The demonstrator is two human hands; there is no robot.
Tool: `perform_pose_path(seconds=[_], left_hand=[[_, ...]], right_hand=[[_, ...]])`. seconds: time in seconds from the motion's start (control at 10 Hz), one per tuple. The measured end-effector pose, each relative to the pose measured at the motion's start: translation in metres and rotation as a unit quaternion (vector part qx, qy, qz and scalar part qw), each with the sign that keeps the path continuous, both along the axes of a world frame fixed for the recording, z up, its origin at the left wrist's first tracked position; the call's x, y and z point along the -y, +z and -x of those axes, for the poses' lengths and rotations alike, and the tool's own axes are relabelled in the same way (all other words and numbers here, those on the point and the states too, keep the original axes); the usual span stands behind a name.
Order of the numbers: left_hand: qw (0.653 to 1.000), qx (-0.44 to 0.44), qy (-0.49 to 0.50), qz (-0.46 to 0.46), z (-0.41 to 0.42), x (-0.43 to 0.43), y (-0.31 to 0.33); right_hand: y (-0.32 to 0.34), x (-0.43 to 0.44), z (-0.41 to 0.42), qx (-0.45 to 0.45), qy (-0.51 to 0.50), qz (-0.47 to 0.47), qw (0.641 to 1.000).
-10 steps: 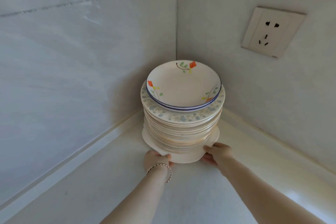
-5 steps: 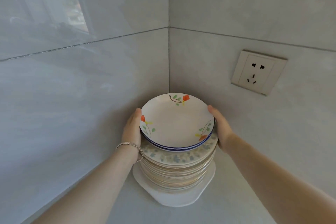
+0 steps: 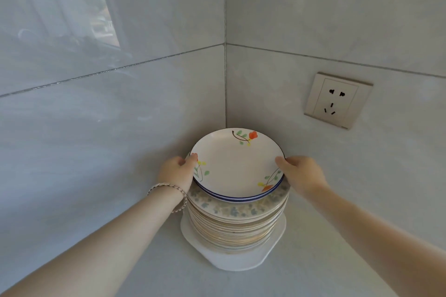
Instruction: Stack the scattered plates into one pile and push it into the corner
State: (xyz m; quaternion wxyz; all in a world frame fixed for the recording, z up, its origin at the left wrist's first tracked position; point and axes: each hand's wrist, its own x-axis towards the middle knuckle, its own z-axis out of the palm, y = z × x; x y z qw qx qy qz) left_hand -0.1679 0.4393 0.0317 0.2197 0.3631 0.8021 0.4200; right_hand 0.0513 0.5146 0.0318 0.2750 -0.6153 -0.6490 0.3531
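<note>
Now the pile (image 3: 236, 224) stands on the bench (image 3: 169, 272), close in the corner where the two tiled walls meet; whether it touches either wall cannot be told. Its top plate (image 3: 236, 166) is white with a blue rim line and small orange flowers, and it sits level on a wider plate (image 3: 231, 210) with a blue-grey flowered border. Below that come many thin plates with pale gold edges, and at the bottom a broad white base plate (image 3: 231, 259) juts out past the rest on the near side.

Both hands are at the top plate. The left hand (image 3: 175, 172) is at its left rim, with the thumb laid over the edge by a flower and the fingers curled down behind. Its grip pinches the rim. The right hand (image 3: 301, 173) is at the right rim in the same way, thumb on top, fingers tucked under and out of sight. A beaded bracelet (image 3: 169, 194) circles the left wrist, just beside the pile.

On the right wall (image 3: 362, 188), well above the plates, is a beige socket (image 3: 337, 100). The glossy left wall (image 3: 72, 140) mirrors a window.
</note>
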Motion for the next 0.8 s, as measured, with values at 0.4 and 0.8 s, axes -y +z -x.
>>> perform_pose_path(seconds=[0.4, 0.8], left_hand=[[0.989, -0.05, -0.028, 0.14, -0.003, 0.006, 0.005], [0.931, -0.287, -0.044, 0.22, -0.039, 0.073, 0.1]], right_hand=[[0.003, 0.014, 0.006, -0.057, -0.039, 0.073, 0.995], [0.079, 0.083, -0.021, 0.157, 0.039, 0.092, 0.983]])
